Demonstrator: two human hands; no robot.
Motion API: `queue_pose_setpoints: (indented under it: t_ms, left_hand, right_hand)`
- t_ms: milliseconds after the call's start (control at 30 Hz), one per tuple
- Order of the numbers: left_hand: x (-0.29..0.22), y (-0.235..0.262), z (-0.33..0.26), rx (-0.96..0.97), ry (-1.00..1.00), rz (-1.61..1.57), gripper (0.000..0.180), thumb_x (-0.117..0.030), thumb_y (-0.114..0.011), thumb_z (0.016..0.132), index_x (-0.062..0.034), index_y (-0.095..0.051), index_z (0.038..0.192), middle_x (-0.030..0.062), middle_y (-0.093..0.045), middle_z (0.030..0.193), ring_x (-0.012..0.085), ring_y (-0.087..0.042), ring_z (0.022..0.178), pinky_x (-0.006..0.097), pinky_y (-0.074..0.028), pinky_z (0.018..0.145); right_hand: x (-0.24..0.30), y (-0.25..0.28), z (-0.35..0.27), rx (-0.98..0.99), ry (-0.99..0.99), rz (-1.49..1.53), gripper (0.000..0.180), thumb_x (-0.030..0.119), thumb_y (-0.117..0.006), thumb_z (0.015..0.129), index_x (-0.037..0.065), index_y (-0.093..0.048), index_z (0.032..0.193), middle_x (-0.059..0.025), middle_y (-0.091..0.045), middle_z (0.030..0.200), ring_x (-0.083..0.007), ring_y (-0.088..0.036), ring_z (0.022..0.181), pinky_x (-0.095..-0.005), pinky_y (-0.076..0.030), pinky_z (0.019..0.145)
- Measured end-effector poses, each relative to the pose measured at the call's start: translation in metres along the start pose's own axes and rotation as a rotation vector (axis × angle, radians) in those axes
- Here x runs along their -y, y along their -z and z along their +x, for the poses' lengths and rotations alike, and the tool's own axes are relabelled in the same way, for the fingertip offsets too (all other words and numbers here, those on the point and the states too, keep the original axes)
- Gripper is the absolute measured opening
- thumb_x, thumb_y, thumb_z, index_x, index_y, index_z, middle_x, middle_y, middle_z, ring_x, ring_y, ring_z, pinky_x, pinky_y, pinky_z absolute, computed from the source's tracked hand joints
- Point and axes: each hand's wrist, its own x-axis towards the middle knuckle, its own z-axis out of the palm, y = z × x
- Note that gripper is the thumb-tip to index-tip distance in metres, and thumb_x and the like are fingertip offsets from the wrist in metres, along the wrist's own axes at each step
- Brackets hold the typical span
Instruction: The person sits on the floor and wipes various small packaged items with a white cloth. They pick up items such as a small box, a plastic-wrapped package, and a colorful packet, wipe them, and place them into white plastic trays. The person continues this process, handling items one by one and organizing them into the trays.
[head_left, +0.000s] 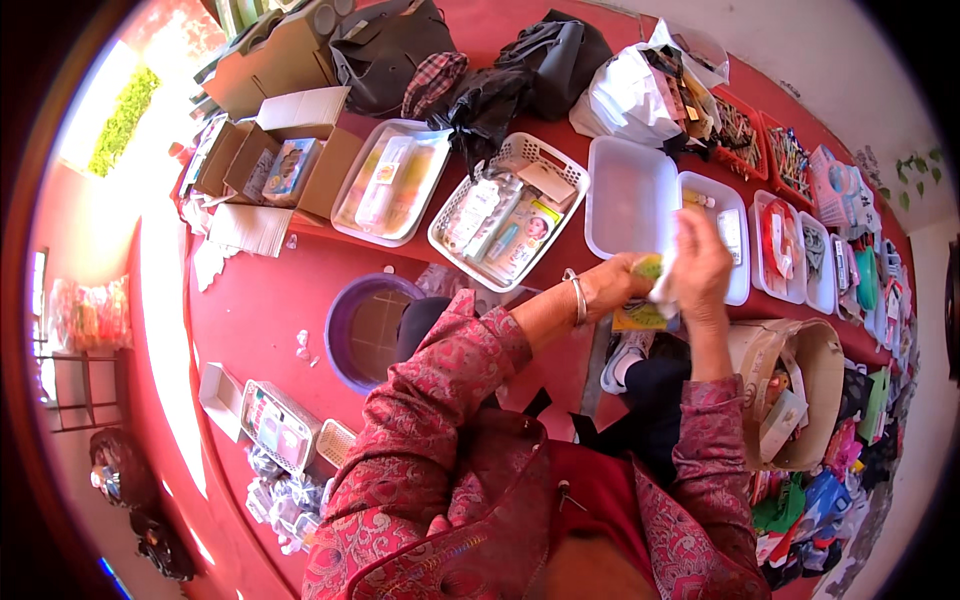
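Observation:
Above my lap, my left hand [612, 283] grips a yellow-green printed packet [640, 318]; part of the packet shows below the fingers. A white cloth [661, 289] is bunched in my right hand [703, 262], against the packet's right side. Motion smears the right fingers a little. Just beyond both hands sits a translucent white tray [632, 190]. To its left, a white basket [557, 150] holds packaged goods, one box printed with a baby picture. Right of the tray is a narrower white bin [738, 285] with a few small items.
A purple basin [345, 345] stands on the red floor to my left. At my right knee is a round cardboard drum [745, 350] with boxes inside. Black bags [375, 60], a cardboard box [320, 185] and red baskets [742, 165] line the red ledge. Piled packages lie far right.

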Motion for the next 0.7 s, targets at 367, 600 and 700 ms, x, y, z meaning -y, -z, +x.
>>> queue_pose_setpoints:
  t_ms: [367,600,700]
  left_hand:
    - [0.002,0.014,0.015,-0.303,-0.275,0.331,0.030,-0.014,-0.061,0.080,0.0004,-0.056,0.106,0.0092,-0.063,0.093,0.0172,-0.061,0.083,0.030,-0.050,0.071]
    - [-0.020,0.002,-0.006,-0.313,-0.086,0.122,0.035,-0.021,-0.066,0.077,-0.0010,-0.056,0.104,0.0088,-0.062,0.088,0.0166,-0.059,0.069,0.030,-0.050,0.065]
    - [-0.013,-0.002,-0.002,-0.307,-0.110,-0.109,0.032,-0.012,-0.065,0.077,-0.0014,-0.053,0.105,0.0101,-0.061,0.087,0.0172,-0.060,0.066,0.031,-0.052,0.062]
  right_hand:
    - [-0.043,0.027,-0.007,0.658,-0.555,0.655,0.029,0.025,-0.058,0.084,-0.003,-0.059,0.094,-0.0046,-0.060,0.077,-0.0099,-0.057,0.066,-0.0225,-0.046,0.059]
    - [-0.035,0.025,0.002,0.273,-0.777,0.930,0.018,0.009,-0.060,0.080,-0.003,-0.058,0.093,-0.0079,-0.063,0.084,-0.0124,-0.061,0.069,-0.0254,-0.050,0.063]
    - [-0.034,0.020,0.002,0.131,-0.785,0.969,0.017,0.010,-0.061,0.079,-0.003,-0.058,0.090,-0.0089,-0.063,0.082,-0.0129,-0.061,0.067,-0.0252,-0.050,0.060]
